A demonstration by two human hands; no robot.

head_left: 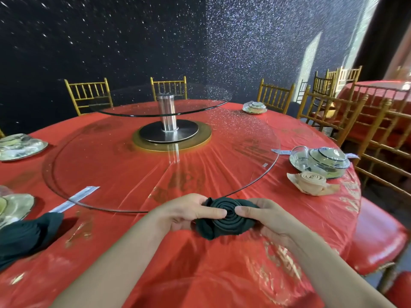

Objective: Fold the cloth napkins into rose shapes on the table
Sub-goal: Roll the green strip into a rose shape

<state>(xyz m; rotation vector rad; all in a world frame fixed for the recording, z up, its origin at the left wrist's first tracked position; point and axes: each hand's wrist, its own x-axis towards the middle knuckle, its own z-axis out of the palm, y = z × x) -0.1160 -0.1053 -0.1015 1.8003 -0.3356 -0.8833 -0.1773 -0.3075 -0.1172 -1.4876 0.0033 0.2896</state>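
Observation:
A dark green napkin (224, 220), rolled into a tight spiral, is held just above the red tablecloth (169, 258) near the table's front edge. My left hand (186, 211) grips its left side, thumb lying over the top of the coil. My right hand (262, 215) holds its right side, thumb pressing toward the spiral's centre. A finished beige napkin rose (312, 182) sits on the cloth to the right. More dark napkins (29, 234) lie piled at the left edge.
A large glass turntable (155, 172) on a metal stand (168, 130) fills the table's middle. Wrapped place settings sit at right (322, 162), far right (254, 107) and left (17, 146). Wrapped chopsticks (74, 198) lie at left. Gold chairs (87, 94) ring the table.

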